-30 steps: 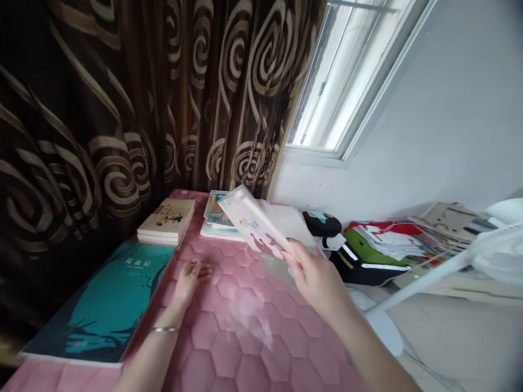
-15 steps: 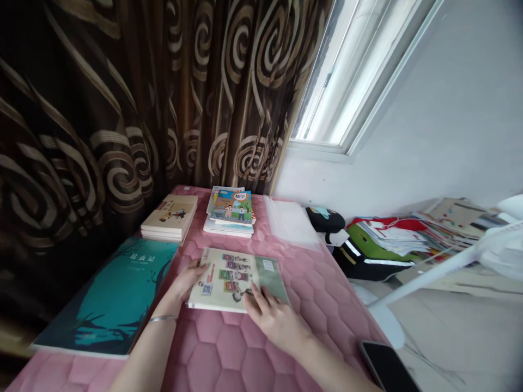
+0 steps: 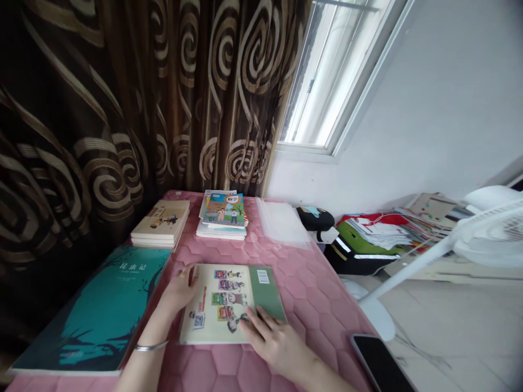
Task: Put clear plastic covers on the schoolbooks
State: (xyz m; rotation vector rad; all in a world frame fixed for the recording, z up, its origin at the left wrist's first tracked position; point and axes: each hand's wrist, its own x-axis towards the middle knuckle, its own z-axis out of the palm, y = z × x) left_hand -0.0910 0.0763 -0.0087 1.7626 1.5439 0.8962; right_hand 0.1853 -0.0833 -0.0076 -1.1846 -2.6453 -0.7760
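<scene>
A cream and green book (image 3: 229,296), back cover up with small cartoon figures, a QR code and a barcode, lies on the pink quilted surface in front of me. It seems to have a clear plastic cover. My left hand (image 3: 178,291), with a silver bangle at the wrist, grips its left edge near the upper corner; some fingertips are hidden. Across its lower right part rests my right hand (image 3: 273,337), fingers stretched out and flat on the cover. Left of the book is a large teal book (image 3: 110,305).
Beige books (image 3: 161,220) are stacked behind the teal one. Another book stack (image 3: 224,212) and clear plastic sheets (image 3: 281,223) lie at the back. A phone (image 3: 379,362) sits at the right edge. Beyond stand a white fan (image 3: 412,272) and a green-black bag (image 3: 355,250).
The cream and green book has come nearer to me and lies flatter, both hands moving with it. The whole view has shifted slightly.
</scene>
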